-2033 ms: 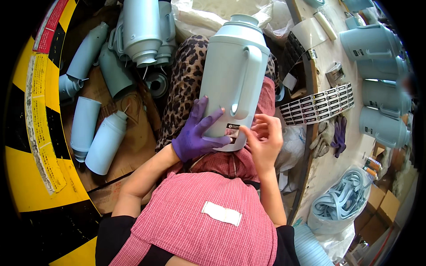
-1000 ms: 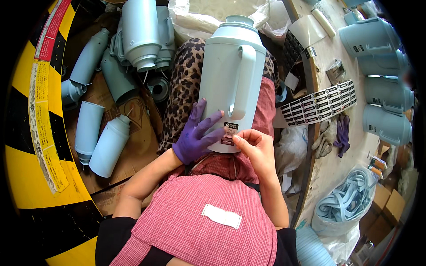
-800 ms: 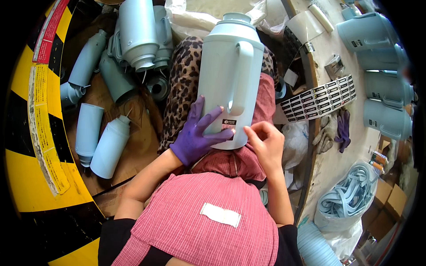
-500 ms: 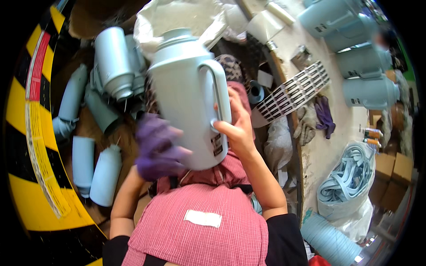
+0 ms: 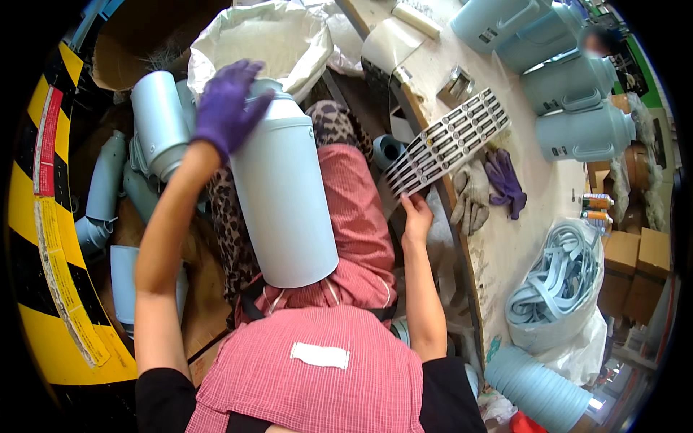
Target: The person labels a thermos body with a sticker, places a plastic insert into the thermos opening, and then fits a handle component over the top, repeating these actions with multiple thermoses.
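Note:
A pale blue thermos jug (image 5: 285,202) lies along my lap, its neck pointing away from me and its base toward my waist. No handle shows on the side facing up. My left hand (image 5: 229,108), in a purple glove with bare fingertips hidden from sight, rests at the jug's neck and shoulder with its fingers stretched out. To the right, my bare right hand (image 5: 416,216) pinches the near edge of a sheet of black-and-white labels (image 5: 451,141), which sticks out over the bench edge.
A white sack (image 5: 260,36) stands beyond the jug. More jugs (image 5: 159,119) and loose bottle bodies (image 5: 108,173) lie on the left. On the bench (image 5: 527,252) are gloves (image 5: 505,180), finished-looking jugs (image 5: 585,137) and a bag of pale blue straps (image 5: 559,281). Yellow-black striping (image 5: 50,289) borders the left.
The jug has turned, so its handle and label no longer show. My right hand has let go of the handle and taken the label sheet's edge. My left hand moved up to the neck.

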Available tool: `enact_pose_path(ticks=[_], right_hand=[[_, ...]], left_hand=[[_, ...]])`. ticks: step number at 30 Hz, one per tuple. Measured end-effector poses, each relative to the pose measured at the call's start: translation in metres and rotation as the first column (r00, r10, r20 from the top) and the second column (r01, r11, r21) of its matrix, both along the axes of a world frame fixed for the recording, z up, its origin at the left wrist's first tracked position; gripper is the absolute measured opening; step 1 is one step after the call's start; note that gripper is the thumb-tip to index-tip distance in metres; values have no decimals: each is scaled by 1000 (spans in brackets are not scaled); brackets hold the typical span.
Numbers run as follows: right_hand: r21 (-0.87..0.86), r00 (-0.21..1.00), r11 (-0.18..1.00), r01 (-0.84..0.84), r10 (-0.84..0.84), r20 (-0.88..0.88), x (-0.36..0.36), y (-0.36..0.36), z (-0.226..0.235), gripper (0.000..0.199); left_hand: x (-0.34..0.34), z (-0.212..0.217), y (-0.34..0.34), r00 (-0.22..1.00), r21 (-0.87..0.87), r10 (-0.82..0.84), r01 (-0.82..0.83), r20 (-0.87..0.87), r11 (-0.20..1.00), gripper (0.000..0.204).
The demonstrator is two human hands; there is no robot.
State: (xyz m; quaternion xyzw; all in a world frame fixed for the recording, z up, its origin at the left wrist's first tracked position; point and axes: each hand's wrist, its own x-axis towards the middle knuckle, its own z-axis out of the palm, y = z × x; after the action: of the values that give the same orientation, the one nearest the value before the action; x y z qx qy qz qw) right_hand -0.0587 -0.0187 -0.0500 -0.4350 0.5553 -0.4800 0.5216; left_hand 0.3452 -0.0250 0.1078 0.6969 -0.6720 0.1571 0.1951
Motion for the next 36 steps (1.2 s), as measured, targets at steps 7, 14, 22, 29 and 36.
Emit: enact_pose_path(ticks=[7, 14, 22, 29, 36], right_hand=[[148, 873, 983, -108, 22, 488, -33, 41, 69, 22], [-517, 858, 844, 143, -366, -361, -14, 55, 131, 44], [-508, 471, 685, -523, -264, -842, 30, 36, 169, 21], [-502, 364, 601, -622, -346, -865, 26, 41, 164, 21], [-587, 462, 495, -641, -362, -810, 24, 38, 151, 20]], left_hand=[[-159, -41, 0, -91, 57, 212, 797, -973, 602, 93], [-187, -41, 9, -122, 136, 388, 809, -914, 573, 24], [-187, -32, 40, -155, 9, 203, 773, -967, 635, 34], [-177, -42, 29, -165, -195, -104, 807, -981, 558, 47], [-169, -34, 34, -287, -156, 271, 895, -919, 418, 52]])
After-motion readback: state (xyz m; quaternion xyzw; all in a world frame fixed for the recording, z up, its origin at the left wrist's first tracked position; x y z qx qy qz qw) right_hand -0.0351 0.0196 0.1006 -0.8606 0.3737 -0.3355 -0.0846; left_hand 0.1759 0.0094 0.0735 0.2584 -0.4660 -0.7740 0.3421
